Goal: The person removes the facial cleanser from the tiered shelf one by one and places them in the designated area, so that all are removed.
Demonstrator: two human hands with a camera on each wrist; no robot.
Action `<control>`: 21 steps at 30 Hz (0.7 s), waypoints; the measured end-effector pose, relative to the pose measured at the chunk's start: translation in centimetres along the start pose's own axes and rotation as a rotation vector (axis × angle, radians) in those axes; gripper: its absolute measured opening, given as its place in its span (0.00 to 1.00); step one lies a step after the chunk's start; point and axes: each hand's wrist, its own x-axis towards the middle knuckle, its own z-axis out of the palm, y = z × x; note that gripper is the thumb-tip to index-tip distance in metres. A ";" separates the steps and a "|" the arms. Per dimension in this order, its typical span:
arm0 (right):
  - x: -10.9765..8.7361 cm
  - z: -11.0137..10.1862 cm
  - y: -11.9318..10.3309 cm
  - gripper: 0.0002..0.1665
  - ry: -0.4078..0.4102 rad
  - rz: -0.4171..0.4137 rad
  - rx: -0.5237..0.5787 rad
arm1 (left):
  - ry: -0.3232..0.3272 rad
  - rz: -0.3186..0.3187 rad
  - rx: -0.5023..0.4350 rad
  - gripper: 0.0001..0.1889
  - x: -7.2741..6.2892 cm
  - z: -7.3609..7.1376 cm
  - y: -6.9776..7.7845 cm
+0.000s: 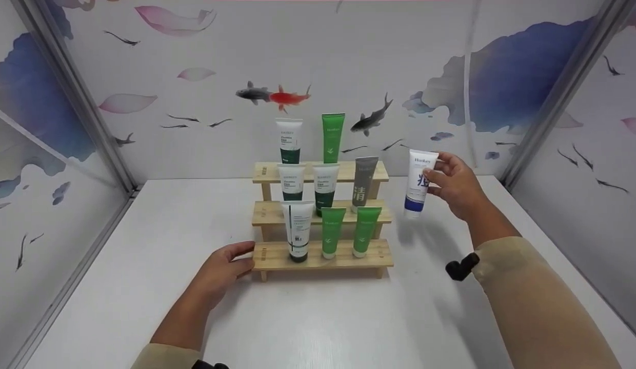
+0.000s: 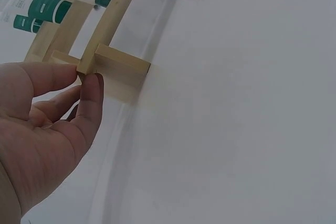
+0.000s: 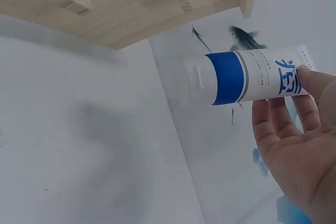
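My right hand (image 1: 456, 187) holds a white and blue squeeze tube (image 1: 419, 179) upright, cap down, in the air right of the wooden rack. In the right wrist view, thumb and fingers pinch this tube (image 3: 257, 77) near its flat end. My left hand (image 1: 223, 271) grips the left end of the lowest step (image 1: 318, 262) of the three-step rack. Thumb and fingertips pinch that board's end (image 2: 89, 59) in the left wrist view. On the lowest step stand a white tube (image 1: 298, 230) and two green tubes (image 1: 332, 230) (image 1: 367, 230).
The middle step carries two white and green tubes (image 1: 291, 182) (image 1: 325, 187) and a grey tube (image 1: 364, 182). On the top step stand a white and green tube (image 1: 289, 141) and a green tube (image 1: 332, 137). Printed panels (image 1: 318, 61) enclose the white table (image 1: 318, 323).
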 end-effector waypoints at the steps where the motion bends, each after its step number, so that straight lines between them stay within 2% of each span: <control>1: 0.0 0.0 0.4 0.42 -0.002 0.014 -0.002 | -0.002 0.002 0.000 0.27 0.0 0.0 0.0; 8: 0.6 0.4 2.8 0.42 -0.043 0.076 -0.015 | 0.013 -0.009 0.047 0.27 -0.2 -0.2 0.1; 14: 1.0 1.2 4.7 0.43 -0.072 0.146 -0.006 | 0.004 -0.014 0.020 0.27 -0.1 -0.4 0.0; 21: 1.1 1.1 6.6 0.48 -0.073 0.213 -0.016 | -0.002 -0.007 0.025 0.27 -0.1 -0.1 0.0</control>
